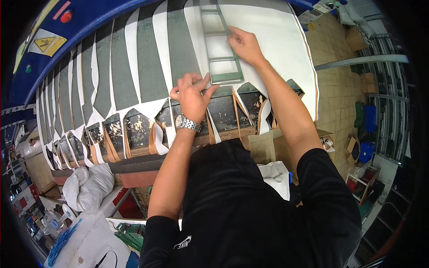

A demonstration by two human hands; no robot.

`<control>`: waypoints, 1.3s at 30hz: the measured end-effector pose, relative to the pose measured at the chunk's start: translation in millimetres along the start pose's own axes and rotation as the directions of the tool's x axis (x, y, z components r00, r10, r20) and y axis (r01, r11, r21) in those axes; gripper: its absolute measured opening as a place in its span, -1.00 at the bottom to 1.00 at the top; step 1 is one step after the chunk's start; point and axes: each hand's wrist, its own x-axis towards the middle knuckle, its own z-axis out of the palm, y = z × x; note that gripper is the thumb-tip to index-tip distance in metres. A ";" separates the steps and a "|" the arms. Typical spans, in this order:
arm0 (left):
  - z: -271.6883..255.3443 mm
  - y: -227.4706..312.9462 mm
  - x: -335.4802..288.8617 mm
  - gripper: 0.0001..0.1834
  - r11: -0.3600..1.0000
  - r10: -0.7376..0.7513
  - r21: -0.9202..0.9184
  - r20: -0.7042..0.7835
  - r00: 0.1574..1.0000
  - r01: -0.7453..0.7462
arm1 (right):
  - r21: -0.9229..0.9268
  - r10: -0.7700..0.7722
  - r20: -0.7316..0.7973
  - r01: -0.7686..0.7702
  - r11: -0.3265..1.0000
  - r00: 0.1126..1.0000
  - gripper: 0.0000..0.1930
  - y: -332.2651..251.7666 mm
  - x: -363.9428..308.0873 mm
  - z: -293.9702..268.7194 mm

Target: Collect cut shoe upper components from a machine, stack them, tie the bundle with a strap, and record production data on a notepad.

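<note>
Head view: my left hand (193, 94) pinches the green ladder template's (222, 47) six-o'clock end; right hand (245, 44) presses it flat, long axis twelve-to-six.

A green ladder-shaped frame (221, 49) (several open rectangular windows) lies flat on a white sheet (272, 40) atop the tabletop, its near end beside pointed grey-and-white strips (147, 58).

At ten o'clock we see a yellow warning label (46, 42) with a black triangle on the blue machine. Above it sits a narrow red label (61, 10). White bags (88, 185) lie at eight o'clock.
</note>
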 end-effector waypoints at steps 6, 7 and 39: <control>0.3 5.5 -0.8 -0.50 1.000 -0.003 -0.014 -0.006 1.000 0.003 | -0.025 -0.033 -0.002 0.033 0.999 0.999 -0.54 -1.8 -5.6 -5.3; -1.2 6.4 -1.5 -0.51 1.000 -0.005 -0.019 0.002 1.000 0.005 | -0.010 -0.017 0.002 0.017 1.000 1.000 -0.55 -2.5 -7.9 -4.9; -39.6 -44.7 63.0 -0.60 0.974 0.020 0.222 0.082 0.996 -0.038 | 0.014 -0.270 0.025 0.269 0.963 0.963 -0.69 -191.8 151.3 -32.0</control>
